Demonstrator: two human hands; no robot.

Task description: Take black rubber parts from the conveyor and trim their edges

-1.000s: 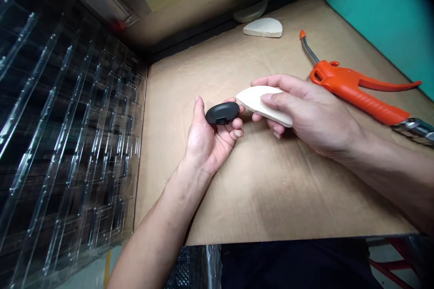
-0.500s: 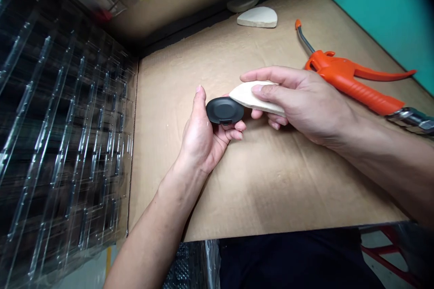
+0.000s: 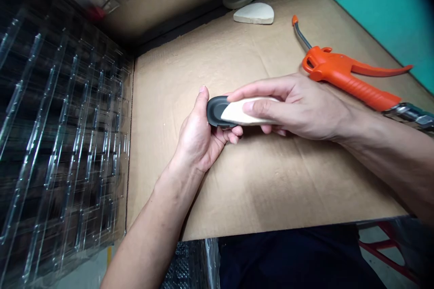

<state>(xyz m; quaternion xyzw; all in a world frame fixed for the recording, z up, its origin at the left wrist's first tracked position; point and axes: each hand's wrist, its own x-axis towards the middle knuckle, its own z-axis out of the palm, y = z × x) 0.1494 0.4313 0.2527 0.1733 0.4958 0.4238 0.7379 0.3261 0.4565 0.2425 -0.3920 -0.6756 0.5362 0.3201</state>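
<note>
Black oval plastic cap (image 3: 217, 110) sits in left hand (image 3: 200, 137), pinched betw thumb & curled fingers above the cardboard sheet (image 3: 257, 180). Right hand (image 3: 298, 108) grips a cream wedge sponge (image 3: 242, 114), tip pressed onto the cap's face. Orange air blow gun (image 3: 342, 76) lies near, to the right; clear blister trays (image 3: 64, 144) stacked at left.

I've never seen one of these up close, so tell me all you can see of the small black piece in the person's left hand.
The black piece is a small rounded oval disc, matte like moulded plastic, with a raised rim around a shallow face. It is tilted, its face turned up toward the camera, above the cardboard. The left hand grips it between thumb and fingers. The cream wedge in the right hand lies across its right part, hiding it.
</note>
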